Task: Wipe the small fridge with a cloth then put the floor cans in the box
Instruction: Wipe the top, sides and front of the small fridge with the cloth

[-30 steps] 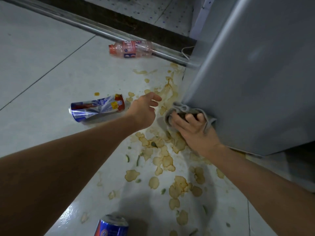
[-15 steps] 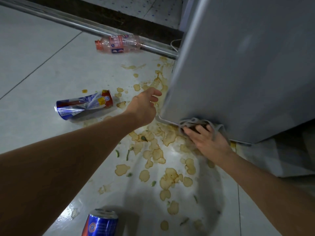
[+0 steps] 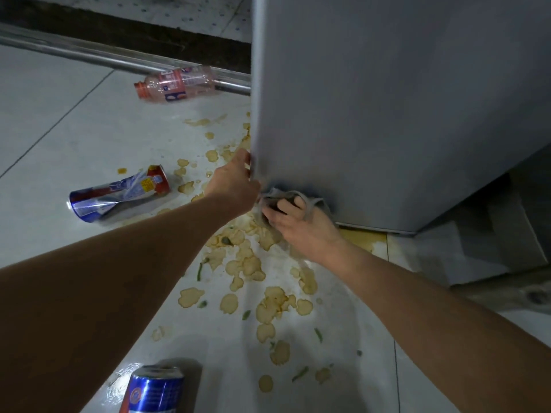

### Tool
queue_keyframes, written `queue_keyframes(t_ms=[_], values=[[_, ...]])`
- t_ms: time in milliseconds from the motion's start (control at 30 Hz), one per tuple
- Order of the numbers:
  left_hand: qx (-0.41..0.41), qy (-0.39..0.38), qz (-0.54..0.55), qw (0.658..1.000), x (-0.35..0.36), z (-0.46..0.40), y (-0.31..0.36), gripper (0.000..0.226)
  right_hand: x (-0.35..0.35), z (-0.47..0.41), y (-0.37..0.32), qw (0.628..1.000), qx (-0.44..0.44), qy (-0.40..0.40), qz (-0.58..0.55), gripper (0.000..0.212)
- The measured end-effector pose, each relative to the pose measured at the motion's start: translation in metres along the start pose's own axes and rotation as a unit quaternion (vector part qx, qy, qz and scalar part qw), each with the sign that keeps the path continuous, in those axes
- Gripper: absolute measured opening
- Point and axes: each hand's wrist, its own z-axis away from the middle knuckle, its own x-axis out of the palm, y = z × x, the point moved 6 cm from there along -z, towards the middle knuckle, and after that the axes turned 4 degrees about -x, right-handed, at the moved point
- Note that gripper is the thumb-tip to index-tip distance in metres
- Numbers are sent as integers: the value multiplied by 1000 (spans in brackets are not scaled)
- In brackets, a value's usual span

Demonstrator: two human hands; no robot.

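Note:
The small grey fridge (image 3: 387, 99) fills the upper right. My right hand (image 3: 298, 225) presses a grey cloth (image 3: 310, 204) against the fridge's bottom left corner. My left hand (image 3: 235, 183) grips the fridge's left vertical edge just above the cloth, fingers hidden behind the edge. A crushed blue and red can (image 3: 119, 192) lies on its side on the floor to the left of my left hand. A second blue can (image 3: 155, 389) lies at the bottom edge, partly cut off.
A pink plastic bottle (image 3: 176, 84) lies by a metal rail (image 3: 89, 55) at the back. Brown liquid splotches and green bits (image 3: 244, 263) cover the white tile floor in front of the fridge. A pale box-like shape (image 3: 489, 251) sits at the right.
My left hand moved right from open above the floor to the fridge's left edge and took hold of it. My right hand with the cloth stays at the fridge's bottom corner. The view shifted.

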Motion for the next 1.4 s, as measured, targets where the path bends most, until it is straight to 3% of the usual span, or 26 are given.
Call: queue_keyframes(t_ms=[100,267,533,833,967,1067,1133,1233,1400], values=[[-5,9,-27,1000,1,-2,-1,28,22,29,15,999,-15,-45,-11,65],[-5,36,-39,999,3,-5,-2,27,42,82,33,996,-9,-82,13,52],[5,41,-50,998,3,-5,-3,22,74,135,58,987,85,-131,26,50],[6,53,-59,997,4,-2,-3,20,71,176,75,952,205,-229,0,43],[1,49,-54,997,6,-4,-6,19,55,176,67,926,307,-196,-98,34],[-11,39,-42,998,7,-5,-6,21,34,175,62,876,416,-94,-223,29],[-15,30,-36,999,6,-4,-5,21,16,167,58,858,432,-20,-278,29],[-10,26,-30,999,2,-3,-4,17,-14,142,50,859,400,57,-315,38],[1,14,-41,999,-4,-1,-1,21,-36,65,14,937,203,71,-275,42]])
